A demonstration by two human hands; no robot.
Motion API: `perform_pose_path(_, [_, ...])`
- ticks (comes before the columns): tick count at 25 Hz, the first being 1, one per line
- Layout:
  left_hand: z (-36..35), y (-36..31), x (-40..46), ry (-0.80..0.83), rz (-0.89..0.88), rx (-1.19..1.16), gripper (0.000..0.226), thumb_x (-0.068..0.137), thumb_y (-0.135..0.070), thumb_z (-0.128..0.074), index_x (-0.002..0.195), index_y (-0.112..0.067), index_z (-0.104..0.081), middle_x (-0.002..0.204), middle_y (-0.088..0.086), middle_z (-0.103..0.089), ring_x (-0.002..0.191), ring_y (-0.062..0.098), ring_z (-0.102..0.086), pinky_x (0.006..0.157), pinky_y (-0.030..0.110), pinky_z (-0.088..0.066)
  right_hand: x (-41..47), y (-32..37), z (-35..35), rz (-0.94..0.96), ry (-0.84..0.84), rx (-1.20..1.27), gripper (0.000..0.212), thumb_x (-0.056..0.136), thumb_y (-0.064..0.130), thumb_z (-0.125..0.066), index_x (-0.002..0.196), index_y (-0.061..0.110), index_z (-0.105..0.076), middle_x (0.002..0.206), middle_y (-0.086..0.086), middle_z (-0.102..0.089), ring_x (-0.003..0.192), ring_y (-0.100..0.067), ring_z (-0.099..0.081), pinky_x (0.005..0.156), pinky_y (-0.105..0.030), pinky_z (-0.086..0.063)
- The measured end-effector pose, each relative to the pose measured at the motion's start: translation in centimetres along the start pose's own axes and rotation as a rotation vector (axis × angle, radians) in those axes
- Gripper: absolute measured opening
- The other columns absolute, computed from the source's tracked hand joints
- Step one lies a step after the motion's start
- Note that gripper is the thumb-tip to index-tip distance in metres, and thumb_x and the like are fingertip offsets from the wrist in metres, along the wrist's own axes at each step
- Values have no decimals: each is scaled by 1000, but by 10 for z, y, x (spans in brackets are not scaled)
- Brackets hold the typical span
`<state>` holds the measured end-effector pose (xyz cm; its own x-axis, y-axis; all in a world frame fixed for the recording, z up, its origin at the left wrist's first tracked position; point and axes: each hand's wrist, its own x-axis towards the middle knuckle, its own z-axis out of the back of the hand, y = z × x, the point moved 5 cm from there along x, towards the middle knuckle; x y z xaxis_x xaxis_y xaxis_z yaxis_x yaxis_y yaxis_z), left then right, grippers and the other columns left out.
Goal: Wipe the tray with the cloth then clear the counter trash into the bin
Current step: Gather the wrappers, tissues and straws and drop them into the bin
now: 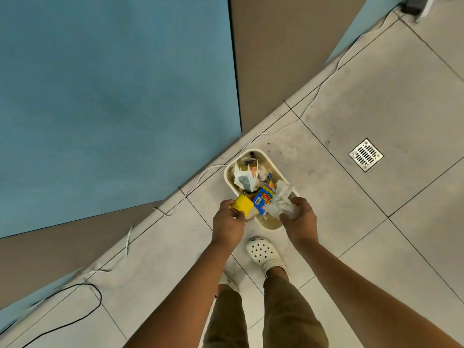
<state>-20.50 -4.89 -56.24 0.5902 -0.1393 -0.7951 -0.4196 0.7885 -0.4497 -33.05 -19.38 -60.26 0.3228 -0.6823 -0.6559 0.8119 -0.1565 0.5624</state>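
Observation:
A cream bin (229,175) stands on the tiled floor below me, full of wrappers and paper. My left hand (227,219) grips a yellow cup (243,205) at the bin's near left rim. My right hand (298,216) holds crumpled clear plastic (280,203) over the near right rim. Between the two hands a blue and orange snack packet (263,198) lies on top of the trash. The tray, the cloth and the counter top are out of view.
A blue counter wall (113,104) rises at the left, with white cable (200,177) and black cable (75,305) along its foot. A floor drain (365,154) lies at the right. My feet in white clogs (262,252) stand just before the bin.

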Motion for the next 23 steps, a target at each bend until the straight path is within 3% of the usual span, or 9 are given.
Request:
perform_pose_path(3, [-22,-5,23,-11,-20,39,33,89,-5,-53,122,-6,-50,115,19,-60,101,35,-61,83,34,-47,19,-7,-13,80,24,-106,40,77,5,-63,116,12,-55,121,-10,-51,89,-15,-48,75,-22,-38])
perform_pose_path(8, [-50,-6,57,-3,-27,129,38,91,-8,-50,129,-11,-48,123,15,-58,112,30,-54,74,22,-36,43,-13,-34,160,115,-249,38,80,12,-64,118,15,-58,121,-8,-58,104,-27,-54,85,-29,-43])
perform_pose_path(11, [-64,3,67,24,14,124,37,89,-7,-51,126,-11,-48,122,14,-59,109,29,-56,72,22,-36,49,-12,-40,302,22,-524,31,78,19,-65,109,17,-65,117,-4,-62,107,-31,-46,88,-37,-41])
perform_pose_path(13, [-69,7,78,-23,-9,105,31,87,-7,-52,118,-12,-49,116,15,-61,103,30,-59,69,25,-40,61,-17,-48,293,23,-475,31,78,16,-66,109,15,-65,119,-7,-58,107,-31,-48,87,-36,-43])
perform_pose_path(15, [-73,7,89,-87,-66,99,25,86,-9,-54,110,-12,-49,108,17,-64,97,33,-62,66,28,-43,74,-22,-61,248,105,-297,41,78,7,-64,118,13,-56,118,-10,-56,103,-30,-54,84,-35,-45])
perform_pose_path(17, [-76,6,101,-128,-128,151,25,87,-13,-53,111,-10,-48,105,18,-64,95,35,-62,66,32,-45,83,-24,-72,331,152,-264,46,81,3,-59,126,13,-51,122,-10,-52,105,-31,-55,87,-34,-46])
perform_pose_path(20, [-82,13,118,-124,-99,386,31,89,-29,-55,115,-13,-50,109,14,-63,98,34,-61,66,34,-44,90,-34,-89,423,277,-375,51,90,8,-48,139,18,-40,144,-7,-36,127,-28,-41,105,-35,-36])
perform_pose_path(23, [-84,21,128,-118,-64,584,28,90,-36,-54,111,-17,-55,110,9,-64,99,29,-62,65,32,-41,104,-41,-105,419,439,-563,51,97,17,-39,146,24,-24,155,-1,-17,140,-22,-25,112,-31,-22])
